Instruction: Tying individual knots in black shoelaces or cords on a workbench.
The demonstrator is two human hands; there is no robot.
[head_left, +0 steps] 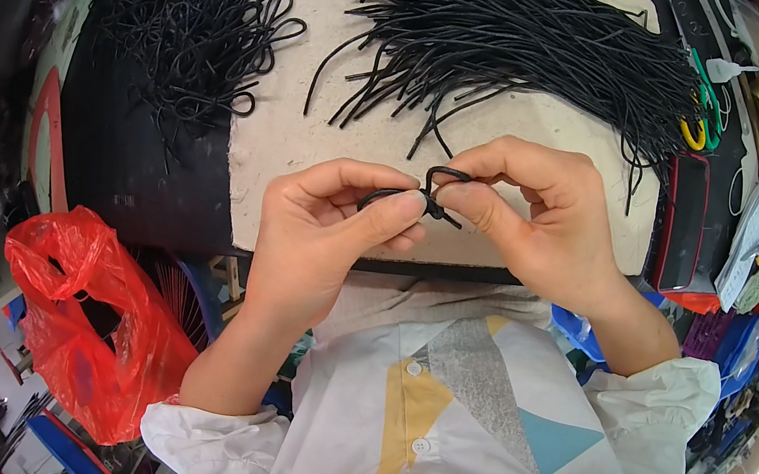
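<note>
Between my two hands is a short black cord [432, 208], bent into loops with a knot or crossing at its middle. My left hand [328, 213] pinches it by the left side, thumb over the crossing. With thumb and forefinger, my right hand [536, 214] grips the upper loop. One cut end sticks out below, between the hands. Beyond them a thick bundle of straight black cords [527, 35] lies across a cream board [285, 109]. To the left sits a heap of looped black cords [182, 30].
A red plastic bag [104, 331] hangs at the left, below the black table [138, 169]. On the right lie green-handled scissors [715, 103], yellow-handled scissors [692, 133], a dark phone-like object with a red edge [681, 224], and a paper pad [747, 241]. Blue bins [745, 352] stand farther right.
</note>
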